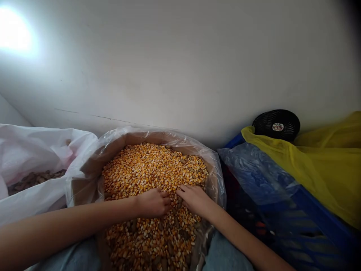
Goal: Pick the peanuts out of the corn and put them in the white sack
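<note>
Yellow-orange corn kernels [146, 165] fill a bag-lined container whose clear plastic liner [218, 169] is folded over the rim. Several dark brown elongated pieces [184, 235] lie among the kernels, mostly in the near part. My left hand [154, 203] rests on the corn near the middle, its fingers curled in; whatever they hold is hidden. Just right of it, my right hand [195, 200] touches the kernels with its fingers partly stretched and slightly apart. Nothing shows in it. A small gap separates the two hands.
At left, a white sack [36, 146] holds similar brown pieces [36, 180]. To the right stands a blue plastic crate [321, 214] with clear plastic film and yellow mesh cloth [324, 177] over it. A black round fan [278, 125] leans near the wall [183, 67]. My knees flank the container.
</note>
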`<action>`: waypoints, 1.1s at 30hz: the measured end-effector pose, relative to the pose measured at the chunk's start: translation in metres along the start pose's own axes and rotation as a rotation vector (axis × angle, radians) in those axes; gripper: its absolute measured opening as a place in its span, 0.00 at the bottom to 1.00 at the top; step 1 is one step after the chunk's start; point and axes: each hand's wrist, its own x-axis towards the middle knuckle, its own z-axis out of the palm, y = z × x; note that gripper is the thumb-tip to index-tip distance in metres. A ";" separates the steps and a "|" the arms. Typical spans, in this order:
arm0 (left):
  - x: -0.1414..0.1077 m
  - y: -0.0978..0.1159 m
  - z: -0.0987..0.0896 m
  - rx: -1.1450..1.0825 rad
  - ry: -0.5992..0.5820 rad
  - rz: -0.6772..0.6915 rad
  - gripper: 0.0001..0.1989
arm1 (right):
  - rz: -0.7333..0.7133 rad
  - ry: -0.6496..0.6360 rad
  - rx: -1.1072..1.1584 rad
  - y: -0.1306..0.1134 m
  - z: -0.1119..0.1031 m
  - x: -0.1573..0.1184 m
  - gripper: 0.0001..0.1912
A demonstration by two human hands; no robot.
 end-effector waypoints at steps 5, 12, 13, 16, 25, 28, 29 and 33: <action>-0.004 -0.004 0.004 -0.086 -0.003 0.017 0.08 | 0.028 -0.027 0.236 0.001 -0.003 -0.002 0.08; -0.004 -0.005 0.003 -0.139 -0.004 0.015 0.07 | 0.158 0.263 1.690 0.013 -0.025 -0.004 0.08; -0.004 -0.005 0.003 -0.144 -0.011 0.018 0.07 | 0.149 0.307 1.907 0.016 -0.027 -0.005 0.08; -0.004 -0.006 -0.001 -0.163 -0.037 0.013 0.07 | 0.053 0.372 2.351 0.026 -0.030 -0.009 0.09; -0.005 -0.005 -0.003 -0.176 -0.039 0.007 0.07 | -0.036 0.421 2.630 0.035 -0.029 -0.016 0.09; -0.004 -0.006 -0.001 -0.186 -0.042 0.000 0.08 | -0.033 0.419 2.617 0.035 -0.028 -0.015 0.10; -0.004 -0.006 -0.002 -0.191 -0.045 -0.002 0.08 | -0.031 0.414 2.611 0.035 -0.027 -0.015 0.10; -0.004 -0.007 -0.004 -0.202 -0.070 -0.010 0.08 | -0.027 0.404 2.590 0.036 -0.026 -0.014 0.11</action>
